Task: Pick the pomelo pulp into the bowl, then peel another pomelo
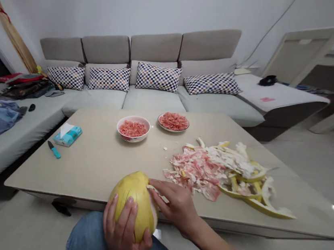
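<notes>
A large yellow pomelo (pixel 142 221) rests above my knees at the table's front edge, with slits scored in its rind. My left hand (pixel 122 232) wraps round its near left side and steadies it. At its upper right, my right hand (pixel 175 203) pinches a strip of pomelo rind (pixel 152 188) between thumb and fingers. The strip is partly lifted, and pale pith shows beneath it along the right side. To the right of my right hand lies a heap of pink membrane scraps (pixel 198 169) with white pith and curved rind pieces (pixel 253 179).
Farther back on the table (pixel 93 166) stand a bowl (pixel 135 139) and a plate (pixel 175 130), both filled with pink pomelo pulp. A teal-handled knife (pixel 55 151) lies at the left, near a tissue pack (pixel 68 136). A grey sofa (pixel 151 96) runs behind.
</notes>
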Demonstrator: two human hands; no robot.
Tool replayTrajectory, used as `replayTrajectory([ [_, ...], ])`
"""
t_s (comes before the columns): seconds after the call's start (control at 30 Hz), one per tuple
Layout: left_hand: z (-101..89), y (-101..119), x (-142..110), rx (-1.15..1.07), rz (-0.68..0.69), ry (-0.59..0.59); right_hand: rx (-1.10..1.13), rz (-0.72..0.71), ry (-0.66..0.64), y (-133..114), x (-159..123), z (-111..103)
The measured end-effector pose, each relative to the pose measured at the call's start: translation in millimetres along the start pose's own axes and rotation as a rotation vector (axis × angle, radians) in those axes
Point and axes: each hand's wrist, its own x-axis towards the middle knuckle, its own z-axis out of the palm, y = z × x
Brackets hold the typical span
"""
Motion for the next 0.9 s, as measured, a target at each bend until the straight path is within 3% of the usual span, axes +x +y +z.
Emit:
replayTrajectory([
  [0.13, 0.1, 2, -2, -0.004, 0.044, 0.015, -0.129, -0.067, -0.176, 2, 6, -14],
  [0.23, 1.2, 4, 0, 0.007, 0.051, 0.011, -0.175, -0.11, -0.236, 5, 10, -17],
  [0.33, 2.0, 5, 3, 0.01, 0.058, 0.004, -0.138, -0.14, -0.201, 8, 12, -13],
  [0.5, 2.0, 1, 6, -0.001, 0.051, -0.006, -0.043, -0.117, -0.02, 5, 9, 1],
  [0.63, 1.9, -2, 6, -0.008, 0.034, -0.01, 0.037, -0.007, 0.062, 1, 7, 10],
  [0.7, 1.1, -4, 4, -0.019, 0.041, -0.015, 0.093, 0.113, 0.103, 5, 8, 10],
  [0.83, -1.3, -8, -2, -0.06, 0.067, 0.001, 0.243, 0.54, 0.199, 39, 15, -2],
  [0.9, -1.9, -10, -3, -0.068, 0.06, 0.003, 0.231, 0.587, 0.123, 65, 14, -9],
])
